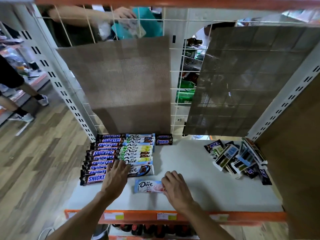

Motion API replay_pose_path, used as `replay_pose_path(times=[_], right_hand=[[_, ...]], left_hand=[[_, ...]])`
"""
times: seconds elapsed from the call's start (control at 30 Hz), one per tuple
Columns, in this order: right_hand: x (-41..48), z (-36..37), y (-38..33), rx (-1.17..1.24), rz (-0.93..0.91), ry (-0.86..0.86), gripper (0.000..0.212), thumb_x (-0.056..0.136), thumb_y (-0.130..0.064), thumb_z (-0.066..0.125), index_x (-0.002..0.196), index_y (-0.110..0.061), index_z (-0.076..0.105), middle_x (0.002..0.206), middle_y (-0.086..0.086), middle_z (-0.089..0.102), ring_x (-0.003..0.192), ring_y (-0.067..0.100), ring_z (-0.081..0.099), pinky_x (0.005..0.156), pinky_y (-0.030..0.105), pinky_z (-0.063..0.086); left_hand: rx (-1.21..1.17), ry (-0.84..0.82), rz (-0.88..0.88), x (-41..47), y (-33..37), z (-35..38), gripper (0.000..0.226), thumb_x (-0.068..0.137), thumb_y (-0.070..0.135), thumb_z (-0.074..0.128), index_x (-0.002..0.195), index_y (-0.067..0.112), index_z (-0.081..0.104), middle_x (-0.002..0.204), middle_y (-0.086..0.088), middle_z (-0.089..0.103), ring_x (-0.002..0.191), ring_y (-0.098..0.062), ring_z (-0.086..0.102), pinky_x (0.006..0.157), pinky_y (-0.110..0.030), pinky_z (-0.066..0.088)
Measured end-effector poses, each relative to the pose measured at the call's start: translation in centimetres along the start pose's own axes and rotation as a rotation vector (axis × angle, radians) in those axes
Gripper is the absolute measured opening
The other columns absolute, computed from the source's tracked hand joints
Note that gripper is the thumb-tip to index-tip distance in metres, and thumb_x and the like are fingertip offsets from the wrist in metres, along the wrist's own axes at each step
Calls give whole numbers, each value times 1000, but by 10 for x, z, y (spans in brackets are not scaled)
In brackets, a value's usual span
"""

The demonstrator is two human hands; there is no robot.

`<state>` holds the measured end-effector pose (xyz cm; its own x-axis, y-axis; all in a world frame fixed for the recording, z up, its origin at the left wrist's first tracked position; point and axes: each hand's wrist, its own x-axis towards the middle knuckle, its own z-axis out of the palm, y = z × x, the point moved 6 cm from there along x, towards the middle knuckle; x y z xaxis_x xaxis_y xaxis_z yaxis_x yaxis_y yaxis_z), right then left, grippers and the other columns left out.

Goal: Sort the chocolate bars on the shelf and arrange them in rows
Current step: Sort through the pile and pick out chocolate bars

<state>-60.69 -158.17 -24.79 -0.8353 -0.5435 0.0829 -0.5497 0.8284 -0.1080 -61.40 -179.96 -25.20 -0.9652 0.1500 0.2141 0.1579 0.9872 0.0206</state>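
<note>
A pink‑and‑blue Dove bar (147, 185) lies flat on the shelf (199, 191), near the front edge, label facing up and long axis running left to right. The right hand (175, 185) grips the bar's right end, with the fingers curled over the top and the thumb at the near edge.

The left hand (116, 175) rests palm down with fingers extended. It holds nothing, and the fingertips lie where the two finished rows meet.

- Snickers row (102, 153): overlapping bars at the shelf's left edge, running front to back.
- Dove row (138, 149): touches the Snickers row on its right side. The front bar sits just behind the held bar.
- Two Snickers bars (163, 139): stacked at the back, just right of the Dove row.
- Unsorted pile (239, 158): mixed bars at the right rear, well apart from the rows. Several bars show their undersides.

The shelf's orange front strip (195, 217) carries price labels. Two mesh panels (121, 80) hang on the wire grid (176, 108) behind the shelf. Another person's legs (22, 110) stand on the wood floor at far left.
</note>
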Motion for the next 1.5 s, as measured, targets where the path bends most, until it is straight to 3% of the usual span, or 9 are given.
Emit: replay_pose_path(times=[0.2,0.4,0.6,0.73,0.9,1.23,1.5], right_hand=[[19,3,-13,21,18,16,34,54,-26,87,78,-25,63,84,-7,55,78,14,49,65,27,47],[37,5,-25,48,30,16,37,51,-24,91,77,-24,65,84,-5,56,77,14,50,64,26,47],[55,0,-46,56,-48,19,49,32,-17,91,73,-23,66,85,1,62,77,20,59,63,27,48],[65,-1,-53,11,-52,70,34,44,-22,88,72,-21,69,81,-1,62,75,19,58,63,27,49],[69,-2,-55,27,-42,120,29,49,-17,88,71,-19,69,80,1,60,76,22,55,63,32,49],[73,3,-53,35,-27,111,33,49,-13,87,76,-19,69,84,3,59,80,23,53,64,34,50],[64,1,-52,134,-94,83,33,66,-19,83,91,-36,71,89,-4,52,84,19,50,68,30,47]], left_hand=[[-39,16,16,3,-2,0,53,52,3,86,94,18,58,97,-7,58,91,-23,46,71,-46,48],[-30,-26,26,-5,-10,3,62,53,3,84,106,17,56,104,-6,58,95,-24,51,79,-43,48],[-15,-127,-22,-21,-19,-1,80,49,-3,77,123,15,50,117,-10,58,110,-30,57,83,-49,51],[-49,-116,-58,-28,-28,-10,80,49,-2,74,122,18,49,119,-8,57,110,-28,52,83,-48,50],[-45,-96,-85,-37,-32,-15,83,47,3,82,123,16,52,119,-11,59,113,-26,46,83,-46,52],[-5,-105,-103,-43,-32,-16,76,50,9,85,120,16,55,112,-10,60,104,-28,59,81,-48,53],[-29,-83,-88,-43,-25,-22,72,52,9,82,117,16,51,112,-8,59,105,-25,52,79,-46,52]])
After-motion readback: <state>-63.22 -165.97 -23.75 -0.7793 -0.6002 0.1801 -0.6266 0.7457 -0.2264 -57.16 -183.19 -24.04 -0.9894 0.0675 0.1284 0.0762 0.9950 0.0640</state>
